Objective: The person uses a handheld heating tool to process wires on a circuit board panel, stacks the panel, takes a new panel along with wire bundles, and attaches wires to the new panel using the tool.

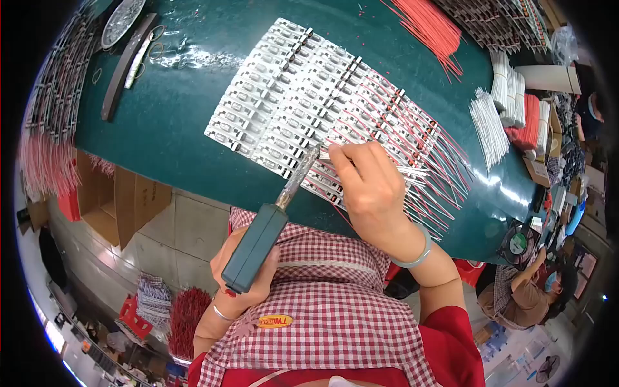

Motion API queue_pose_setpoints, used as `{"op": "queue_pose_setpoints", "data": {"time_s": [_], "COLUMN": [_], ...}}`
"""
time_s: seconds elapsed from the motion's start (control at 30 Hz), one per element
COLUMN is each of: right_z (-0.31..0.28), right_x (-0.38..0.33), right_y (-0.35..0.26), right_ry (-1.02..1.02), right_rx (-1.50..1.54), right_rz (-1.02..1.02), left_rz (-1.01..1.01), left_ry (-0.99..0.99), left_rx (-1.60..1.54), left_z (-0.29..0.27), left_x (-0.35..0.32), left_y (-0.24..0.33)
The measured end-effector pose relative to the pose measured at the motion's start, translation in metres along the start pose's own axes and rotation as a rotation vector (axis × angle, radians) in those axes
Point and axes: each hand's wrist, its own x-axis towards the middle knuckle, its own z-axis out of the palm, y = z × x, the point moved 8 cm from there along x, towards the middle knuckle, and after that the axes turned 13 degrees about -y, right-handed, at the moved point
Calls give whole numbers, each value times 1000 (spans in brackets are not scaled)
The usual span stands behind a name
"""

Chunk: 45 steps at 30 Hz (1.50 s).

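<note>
My left hand (262, 281) is closed around the dark green handle of a soldering iron (258, 247), whose metal shaft slants up and right. Its tip rests on or just above a sheet of white parts (280, 106) in rows, each with small metal and black fittings. Beside the tip, my right hand (373, 187) pinches white wires (412, 173), whose loose ends fan out to the right from under the palm. Thin red wires (445, 145) run from the right-hand rows and trail past the sheet. Fingertips hide the exact spot where wire and tip meet.
Scissors (138, 61), a dark curved bar (122, 77) and a shallow dish (121, 22) lie at the back left. Red wires (429, 29) lie at the back, white wire bundles (488, 129) to the right. A cardboard box (119, 200) stands left below the table; a co-worker (532, 290) sits right.
</note>
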Motion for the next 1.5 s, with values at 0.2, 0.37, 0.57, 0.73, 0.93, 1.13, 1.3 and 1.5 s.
{"op": "queue_pose_setpoints", "data": {"time_s": [0.2,0.37,0.57,0.73,0.93,1.13,1.3,1.5], "right_z": [1,1,1,-2,-8,-2,-2,-2], "right_x": [0,0,-1,0,1,4,5,5], "right_y": [1,1,3,2,13,13,13,14], "right_ry": [3,-7,-18,-33,38,-8,-23,-29], "right_rx": [-6,15,13,64,93,17,9,29], "right_rz": [-10,-4,-5,25,47,5,8,2], "left_rz": [35,91,40,67,41,13,55,77], "left_ry": [7,-4,14,39,39,2,-9,2], "left_rx": [49,122,104,143,75,42,91,120], "left_z": [-4,-9,-10,-11,-6,0,-5,-9], "left_x": [11,18,2,6,7,9,27,35], "left_y": [14,30,14,21,10,4,23,37]}}
